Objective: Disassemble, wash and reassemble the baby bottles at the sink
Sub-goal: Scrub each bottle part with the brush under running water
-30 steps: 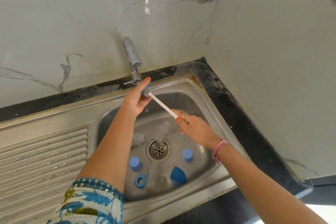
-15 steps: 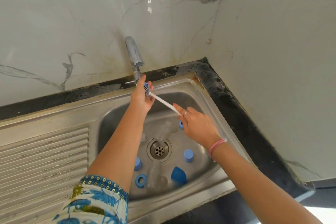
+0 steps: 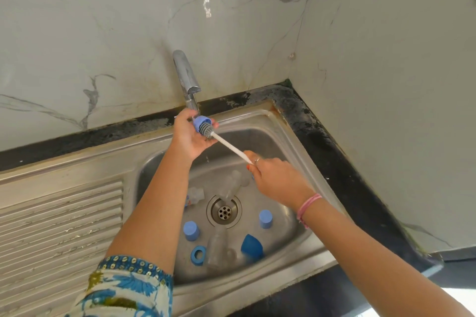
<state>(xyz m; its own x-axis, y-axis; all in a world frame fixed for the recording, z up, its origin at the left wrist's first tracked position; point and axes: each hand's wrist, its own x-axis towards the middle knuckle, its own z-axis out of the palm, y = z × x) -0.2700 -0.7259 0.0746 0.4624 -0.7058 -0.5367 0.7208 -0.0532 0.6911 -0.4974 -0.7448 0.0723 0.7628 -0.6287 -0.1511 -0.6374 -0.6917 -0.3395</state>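
My left hand point(image 3: 189, 136) holds a small blue bottle ring point(image 3: 200, 122) just under the tap spout point(image 3: 186, 77). My right hand point(image 3: 277, 180) grips the white handle of a bottle brush point(image 3: 228, 145); its grey bristle head is pushed into the blue ring. In the steel sink point(image 3: 280, 134) below lie clear bottle bodies point(image 3: 233, 185) point(image 3: 219, 247), two light blue caps point(image 3: 191, 230) point(image 3: 265, 219), a blue ring point(image 3: 198, 255) and a dark blue dome cap point(image 3: 252, 246).
A ribbed steel draining board point(image 3: 59, 224) lies left of the basin. The drain point(image 3: 224, 211) sits in the basin's middle. Marble walls meet in a corner at the back right, with a black counter edge point(image 3: 334, 152) around the sink.
The brush head has slid a little out of the blue ring, so more grey bristles show. My left hand has turned slightly, showing the ring's blue top.
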